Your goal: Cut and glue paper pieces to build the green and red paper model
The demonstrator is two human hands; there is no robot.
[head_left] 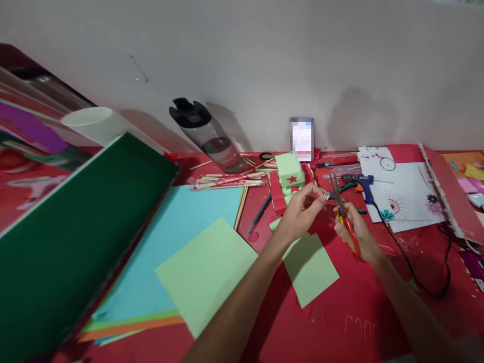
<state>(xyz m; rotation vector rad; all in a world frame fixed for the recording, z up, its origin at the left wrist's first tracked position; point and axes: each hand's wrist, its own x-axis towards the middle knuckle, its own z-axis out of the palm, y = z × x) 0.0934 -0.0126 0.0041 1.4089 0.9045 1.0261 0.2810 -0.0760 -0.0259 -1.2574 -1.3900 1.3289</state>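
Between the thumb and forefinger of my left hand [303,210] is a tiny pale-green paper piece [326,197]. My right hand [357,228] grips a pair of scissors [351,236] with red and yellow handles, their blades pointing up and away, just right of the paper piece. Just beyond my left hand stands a light-green paper box [289,170] with a red star, on red and green paper strips [279,194]. A light-green paper sheet [312,269] lies below my hands, and a larger one [209,272] lies left of my forearm.
A blue glue gun [365,186] with a black cord lies right, beside patterned white paper [401,196]. Thin sticks [227,180], a water bottle [215,141] and a phone [302,138] stand or lie along the wall. A dark green board [86,227] leans at left over blue sheets [200,206].
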